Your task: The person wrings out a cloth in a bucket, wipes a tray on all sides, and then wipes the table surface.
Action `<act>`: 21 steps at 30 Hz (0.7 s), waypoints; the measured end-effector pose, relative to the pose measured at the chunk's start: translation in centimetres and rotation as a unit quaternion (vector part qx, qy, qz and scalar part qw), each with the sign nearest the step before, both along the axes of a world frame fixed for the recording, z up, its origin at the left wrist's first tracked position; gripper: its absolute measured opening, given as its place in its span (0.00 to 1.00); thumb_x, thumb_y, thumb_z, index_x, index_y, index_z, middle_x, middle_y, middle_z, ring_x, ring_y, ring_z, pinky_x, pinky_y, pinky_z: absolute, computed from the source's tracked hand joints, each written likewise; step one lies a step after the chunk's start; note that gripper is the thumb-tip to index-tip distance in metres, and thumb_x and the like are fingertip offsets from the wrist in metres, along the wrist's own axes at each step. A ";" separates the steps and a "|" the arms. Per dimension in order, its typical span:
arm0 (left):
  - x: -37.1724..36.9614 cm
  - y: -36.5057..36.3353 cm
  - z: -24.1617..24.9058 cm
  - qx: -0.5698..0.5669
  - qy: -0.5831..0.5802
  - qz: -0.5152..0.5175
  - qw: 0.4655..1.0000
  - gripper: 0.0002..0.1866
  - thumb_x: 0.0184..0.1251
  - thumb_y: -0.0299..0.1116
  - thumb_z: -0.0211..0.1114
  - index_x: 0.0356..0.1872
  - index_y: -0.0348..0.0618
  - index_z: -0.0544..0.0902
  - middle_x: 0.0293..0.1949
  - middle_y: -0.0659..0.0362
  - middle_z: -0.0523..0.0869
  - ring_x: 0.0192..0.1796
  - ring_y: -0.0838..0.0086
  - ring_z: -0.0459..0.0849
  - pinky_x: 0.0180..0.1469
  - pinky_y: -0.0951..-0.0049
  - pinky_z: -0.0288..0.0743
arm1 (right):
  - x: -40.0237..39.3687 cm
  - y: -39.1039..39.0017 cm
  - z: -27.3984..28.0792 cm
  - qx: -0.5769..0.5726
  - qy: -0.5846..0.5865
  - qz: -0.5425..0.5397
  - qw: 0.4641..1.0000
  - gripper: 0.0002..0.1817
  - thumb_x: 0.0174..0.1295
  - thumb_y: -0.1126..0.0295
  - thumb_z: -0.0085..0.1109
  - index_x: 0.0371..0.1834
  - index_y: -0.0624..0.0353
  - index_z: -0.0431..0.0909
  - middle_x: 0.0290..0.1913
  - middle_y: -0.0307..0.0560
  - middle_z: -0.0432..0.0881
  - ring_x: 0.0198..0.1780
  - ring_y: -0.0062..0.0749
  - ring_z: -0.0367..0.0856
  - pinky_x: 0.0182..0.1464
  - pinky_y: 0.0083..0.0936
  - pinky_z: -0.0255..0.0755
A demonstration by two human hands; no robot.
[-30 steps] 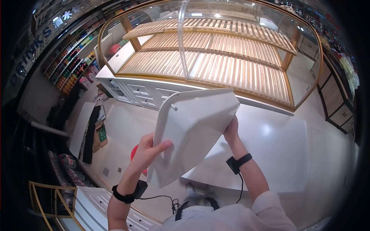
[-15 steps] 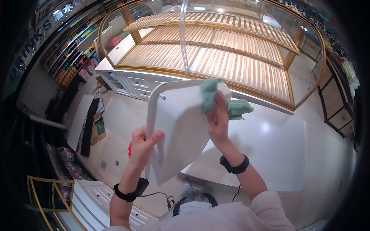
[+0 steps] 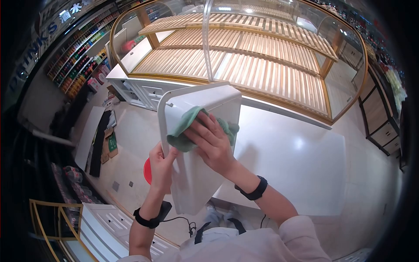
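A white plastic bin (image 3: 196,185) is held up tilted in front of me, its broad smooth side facing me. My left hand (image 3: 161,168) is closed round its left rim, the thumb on the near side. On the bin's upper part lies a green cloth (image 3: 185,129), bunched under my right hand (image 3: 213,146). The right fingers press the cloth flat against the surface close to the left rim, and part of it sticks out beyond the hand on the right. The fingertips of my left hand are hidden behind the rim.
Ahead stands a glass display case (image 3: 257,74) with slatted wooden shelves. A white tabletop (image 3: 301,161) is to the right of the bin. A red round object (image 3: 147,171), partly hidden, is behind my left hand. Cardboard (image 3: 110,148) lies on the floor at left, and white drawers (image 3: 113,222) stand lower left.
My right hand has swept the green cloth left and down across the bin, from its upper right edge to near the left rim. The bin has shifted slightly left in my left hand.
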State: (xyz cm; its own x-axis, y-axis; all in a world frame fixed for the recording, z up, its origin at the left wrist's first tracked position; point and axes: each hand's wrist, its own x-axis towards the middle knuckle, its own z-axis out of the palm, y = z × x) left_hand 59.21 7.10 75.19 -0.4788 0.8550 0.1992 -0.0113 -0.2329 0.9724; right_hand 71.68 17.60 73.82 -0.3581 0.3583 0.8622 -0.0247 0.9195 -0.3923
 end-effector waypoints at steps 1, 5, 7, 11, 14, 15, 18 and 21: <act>0.2 -0.3 0.2 -0.011 0.005 0.012 1.000 0.14 0.63 0.37 0.63 0.40 0.34 0.78 0.33 0.63 0.81 0.34 0.85 0.75 0.38 0.83 0.67 | -0.4 0.2 0.2 -0.062 0.042 0.005 0.997 0.23 0.55 0.75 0.54 0.57 0.56 0.73 0.61 0.46 0.70 0.67 0.43 0.62 0.69 0.42 0.52; -0.1 -1.6 0.5 -0.034 0.040 0.034 0.998 0.14 0.64 0.38 0.63 0.39 0.34 0.78 0.31 0.64 0.81 0.33 0.85 0.75 0.36 0.84 0.67 | -0.8 1.5 -0.2 -0.158 0.107 -0.008 0.982 0.21 0.58 0.78 0.50 0.57 0.64 0.70 0.63 0.55 0.67 0.67 0.49 0.60 0.67 0.44 0.53; -0.1 -1.8 0.4 -0.033 0.045 0.041 0.998 0.14 0.64 0.38 0.63 0.38 0.34 0.79 0.30 0.64 0.81 0.32 0.85 0.75 0.34 0.84 0.67 | -0.8 0.6 -0.6 -0.139 0.093 -0.004 0.986 0.21 0.56 0.77 0.52 0.55 0.64 0.72 0.62 0.54 0.67 0.67 0.50 0.59 0.68 0.47 0.51; -0.7 -1.9 0.3 -0.023 0.040 0.052 0.998 0.14 0.63 0.38 0.63 0.38 0.34 0.78 0.30 0.63 0.81 0.31 0.85 0.74 0.33 0.84 0.67 | -1.2 -1.0 -2.0 -0.017 0.033 0.028 0.999 0.22 0.50 0.75 0.57 0.51 0.63 0.74 0.60 0.53 0.69 0.67 0.52 0.60 0.68 0.50 0.50; -0.7 -2.0 0.9 -0.025 0.029 0.059 0.997 0.14 0.63 0.38 0.64 0.37 0.34 0.78 0.29 0.63 0.81 0.31 0.85 0.75 0.33 0.85 0.66 | -1.3 -0.6 -1.6 -0.018 0.040 0.039 0.998 0.20 0.51 0.76 0.56 0.51 0.64 0.74 0.60 0.53 0.69 0.67 0.52 0.60 0.68 0.50 0.49; -0.5 -2.0 1.0 -0.030 0.021 0.062 0.997 0.14 0.63 0.38 0.64 0.37 0.34 0.78 0.29 0.63 0.81 0.30 0.86 0.75 0.32 0.85 0.66 | -1.6 -0.7 -1.1 -0.067 0.057 0.034 0.996 0.20 0.52 0.76 0.56 0.51 0.64 0.74 0.60 0.53 0.70 0.66 0.52 0.60 0.68 0.49 0.49; -0.3 -2.4 -0.1 -0.036 0.078 0.052 0.995 0.14 0.63 0.38 0.64 0.36 0.34 0.79 0.27 0.64 0.81 0.29 0.85 0.75 0.31 0.84 0.67 | -2.2 -0.8 0.4 -0.155 0.090 0.023 0.984 0.19 0.54 0.76 0.54 0.52 0.65 0.73 0.59 0.53 0.70 0.66 0.51 0.62 0.68 0.48 0.49; -0.4 -2.5 0.1 -0.027 0.135 0.033 0.990 0.13 0.62 0.37 0.65 0.34 0.34 0.79 0.24 0.64 0.82 0.26 0.85 0.75 0.29 0.84 0.66 | -1.4 -0.4 0.3 -0.105 0.085 0.024 0.991 0.19 0.57 0.75 0.52 0.53 0.65 0.73 0.58 0.53 0.71 0.65 0.49 0.64 0.67 0.49 0.50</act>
